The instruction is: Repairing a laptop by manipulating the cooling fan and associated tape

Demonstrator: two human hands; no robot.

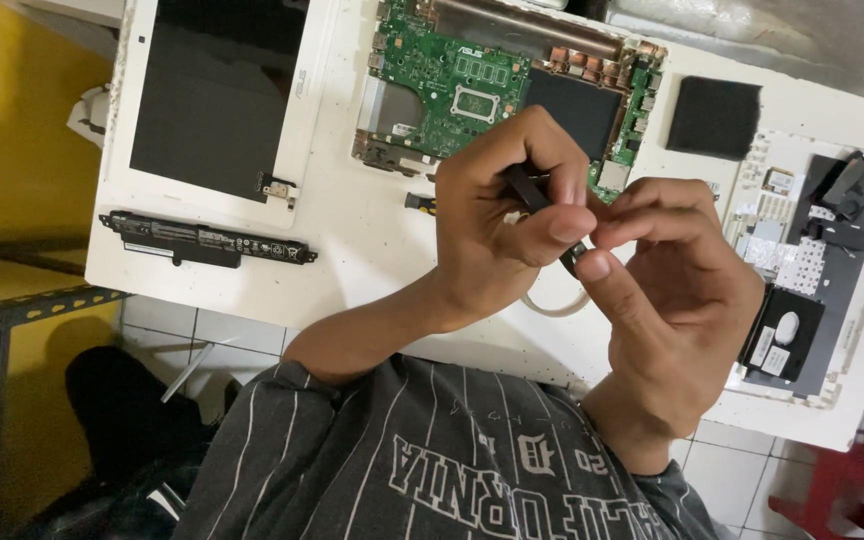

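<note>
Flanking the hands' (592,250) black part (530,190): motherboard (452,80), battery (207,238), foam pad (714,116).

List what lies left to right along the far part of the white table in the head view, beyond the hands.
Laptop screen panel → green circuit board → black square pad → opened laptop base with a black drive at its near end.

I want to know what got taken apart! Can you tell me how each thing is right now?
Left hand: gripping a small black part.
Right hand: pinching the same part's lower end.
Green circuit board: bare, uncovered.
Screen panel: detached, dark, lying flat.
Long black battery: removed, on the white table.
Laptop base: opened up.
</note>
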